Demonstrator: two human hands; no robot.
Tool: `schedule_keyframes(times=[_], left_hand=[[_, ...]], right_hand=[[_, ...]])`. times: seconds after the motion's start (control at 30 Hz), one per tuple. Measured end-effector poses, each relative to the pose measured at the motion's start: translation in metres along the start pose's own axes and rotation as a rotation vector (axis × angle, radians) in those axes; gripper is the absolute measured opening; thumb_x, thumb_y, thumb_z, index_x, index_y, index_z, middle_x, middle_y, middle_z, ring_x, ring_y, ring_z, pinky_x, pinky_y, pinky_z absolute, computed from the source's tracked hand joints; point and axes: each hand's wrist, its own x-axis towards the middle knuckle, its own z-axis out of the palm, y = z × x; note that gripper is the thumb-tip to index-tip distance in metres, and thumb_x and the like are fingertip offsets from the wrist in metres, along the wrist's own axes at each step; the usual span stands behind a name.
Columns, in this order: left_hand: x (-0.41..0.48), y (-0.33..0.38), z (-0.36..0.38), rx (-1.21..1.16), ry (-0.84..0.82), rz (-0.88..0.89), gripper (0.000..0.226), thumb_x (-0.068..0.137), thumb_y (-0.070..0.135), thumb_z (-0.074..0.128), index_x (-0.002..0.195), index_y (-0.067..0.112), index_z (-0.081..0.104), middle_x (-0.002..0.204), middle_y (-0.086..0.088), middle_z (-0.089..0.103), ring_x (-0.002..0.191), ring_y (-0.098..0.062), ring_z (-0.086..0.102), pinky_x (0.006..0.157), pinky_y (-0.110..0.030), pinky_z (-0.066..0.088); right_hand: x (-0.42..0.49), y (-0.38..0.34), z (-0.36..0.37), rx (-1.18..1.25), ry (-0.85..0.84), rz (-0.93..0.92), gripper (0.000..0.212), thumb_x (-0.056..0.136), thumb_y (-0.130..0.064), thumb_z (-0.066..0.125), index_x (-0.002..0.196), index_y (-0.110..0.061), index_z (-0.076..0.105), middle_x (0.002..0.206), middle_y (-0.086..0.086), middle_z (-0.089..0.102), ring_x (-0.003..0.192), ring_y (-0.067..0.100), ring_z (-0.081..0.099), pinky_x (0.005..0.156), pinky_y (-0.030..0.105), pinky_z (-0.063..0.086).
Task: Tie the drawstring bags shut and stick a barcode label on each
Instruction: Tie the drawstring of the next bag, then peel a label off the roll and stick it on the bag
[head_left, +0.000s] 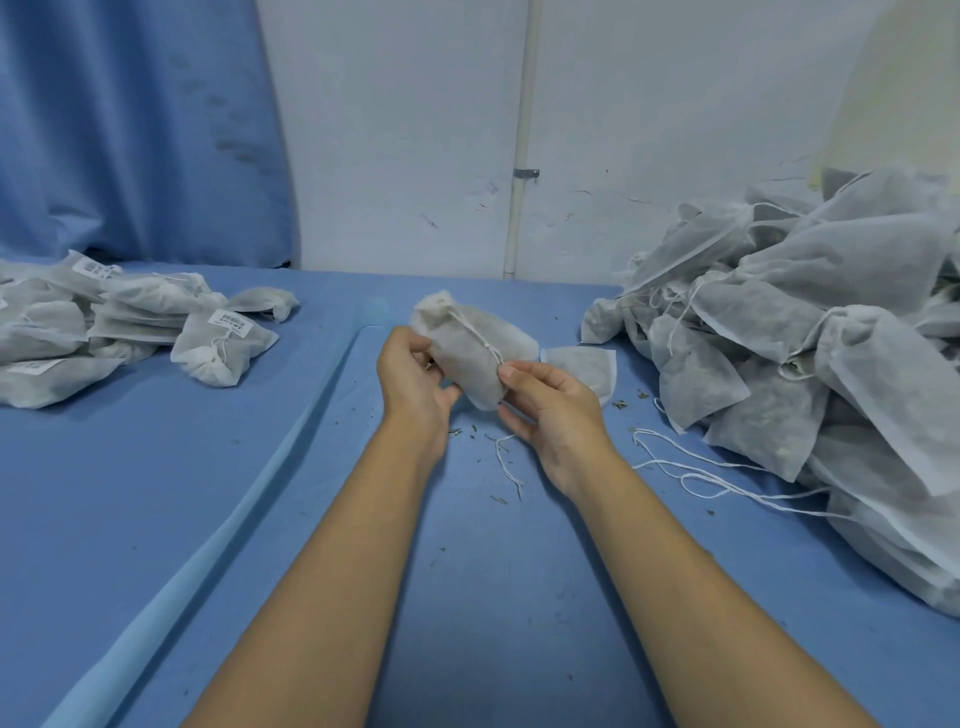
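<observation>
Head view: two bare forearms reach over the middle of the bench, both hands on one bag.
Bench: broad bench (208, 467) covered in blue cloth, a long raised fold running down its left part.
Right heap: tall, loose heap of white non-woven drawstring bags (831, 338) at the right edge, with strings hanging slack and a greyish fill showing through the fabric.
Left pile: lower pile of filled white bags (104, 322) at the far left, necks gathered, several bearing a white barcode label (231, 321).
Held bag: plump white fabric drawstring bag (472, 358), raised just above the bench centre. Its neck is bunched shut at the far end, and a grey-green fill is dimly visible inside.
Left hand: left hand (413, 379) grips the bag's left side, fingers curled round it.
Right hand: right hand (550, 405) pinches the thin white drawstring (480, 338) between thumb and forefinger at the bag's near end. The string tail hangs below the hand.
Flat bag: nearly flat white bag (587, 364) lies on the bench just behind the right hand.
Loose strings: white strings (701, 473) trail from the right heap across the cloth.
Crumbs: dried leaf bits (467, 431) are scattered under the hands.
</observation>
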Motion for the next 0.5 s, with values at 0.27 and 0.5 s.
schedule_keyframes(times=[0.27,0.5], left_hand=[[0.001,-0.007,-0.006,0.296,-0.113,0.079,0.010,0.091,0.013,0.059,0.099,0.008,0.059,0.091,-0.005,0.066,0.090,-0.023,0.066,0.080,-0.036,0.055],[0.000,-0.010,-0.007,0.330,0.006,0.232,0.006,0.091,0.011,0.060,0.094,0.016,0.061,0.103,-0.013,0.067,0.102,-0.030,0.065,0.093,-0.048,0.052]], right_hand=[[-0.002,0.001,0.003,0.079,0.008,-0.010,0.005,0.084,-0.008,0.071,0.083,-0.011,0.067,0.081,0.000,0.073,0.078,0.010,0.071,0.064,0.020,0.055],[-0.004,0.003,0.008,0.060,-0.054,-0.014,0.006,0.083,-0.006,0.070,0.089,-0.004,0.069,0.082,0.004,0.074,0.080,0.011,0.071,0.069,0.021,0.057]])
